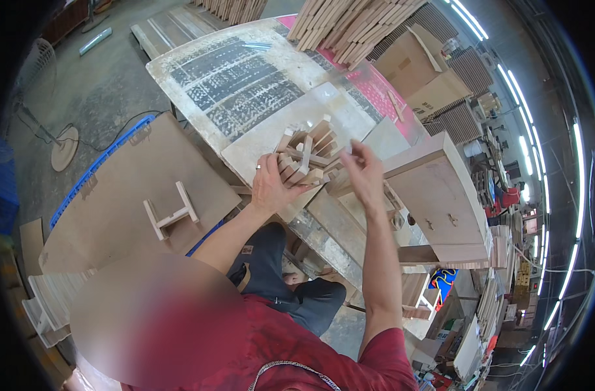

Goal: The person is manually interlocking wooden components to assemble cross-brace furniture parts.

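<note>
My left hand (271, 187), with a ring on one finger, is closed against the near left side of a cluster of short pale wooden pieces (302, 158). The pieces stand and lean at different angles on the worktable, their cut ends showing. Just right of the cluster my right hand (366, 173) is raised, slightly blurred. Its thumb and fingers are apart, and I see nothing between them. A small H-shaped wooden frame (172, 212) lies apart on the brown board to the left.
The stained worktable (199, 98) stretches away ahead. Stacked wooden strips (349, 29) and a cardboard box (408, 62) stand at its far right. A large wooden panel box (440, 189) is close to my right arm. A brown board (108, 202) lies left; a fan (40, 62) stands beyond.
</note>
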{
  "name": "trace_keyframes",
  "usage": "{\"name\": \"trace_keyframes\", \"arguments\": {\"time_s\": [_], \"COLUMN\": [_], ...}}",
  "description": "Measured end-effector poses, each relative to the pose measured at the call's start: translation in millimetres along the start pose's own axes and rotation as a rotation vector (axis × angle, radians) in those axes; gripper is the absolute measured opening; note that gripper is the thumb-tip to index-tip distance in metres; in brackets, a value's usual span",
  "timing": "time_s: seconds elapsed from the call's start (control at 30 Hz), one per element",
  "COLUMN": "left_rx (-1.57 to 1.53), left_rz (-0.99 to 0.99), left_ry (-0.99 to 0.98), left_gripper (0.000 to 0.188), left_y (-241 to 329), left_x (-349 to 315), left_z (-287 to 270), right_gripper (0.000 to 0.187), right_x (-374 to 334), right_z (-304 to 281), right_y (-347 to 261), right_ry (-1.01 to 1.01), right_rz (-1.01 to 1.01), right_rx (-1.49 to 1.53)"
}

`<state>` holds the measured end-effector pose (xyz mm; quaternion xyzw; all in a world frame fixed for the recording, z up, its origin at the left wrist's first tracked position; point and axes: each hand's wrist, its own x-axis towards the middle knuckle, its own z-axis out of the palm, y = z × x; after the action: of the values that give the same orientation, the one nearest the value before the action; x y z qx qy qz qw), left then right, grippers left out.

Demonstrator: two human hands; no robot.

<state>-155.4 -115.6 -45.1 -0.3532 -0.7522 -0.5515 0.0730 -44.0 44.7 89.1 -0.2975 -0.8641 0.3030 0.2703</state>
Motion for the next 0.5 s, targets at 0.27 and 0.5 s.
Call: {"name": "trace_keyframes", "arguments": {"time_s": [0.27,0.5], "left_rx": [-0.009,-0.050], "left_rz": [0.060,-0.018], "left_ry": [-0.105,-0.082], "left_gripper": [0.097,0.098], "left_y": [-12,-9], "left_x": [-2,4], "left_z": [-1,4], "right_gripper": [0.076,0.069], "right_x": [-34,-30], "right_z": [49,44], "right_y": [60,58], "right_ry": [-0.032,-0.037], "right_rz": [0.003,0.011], "right_rx": [0.339,0.246]}}
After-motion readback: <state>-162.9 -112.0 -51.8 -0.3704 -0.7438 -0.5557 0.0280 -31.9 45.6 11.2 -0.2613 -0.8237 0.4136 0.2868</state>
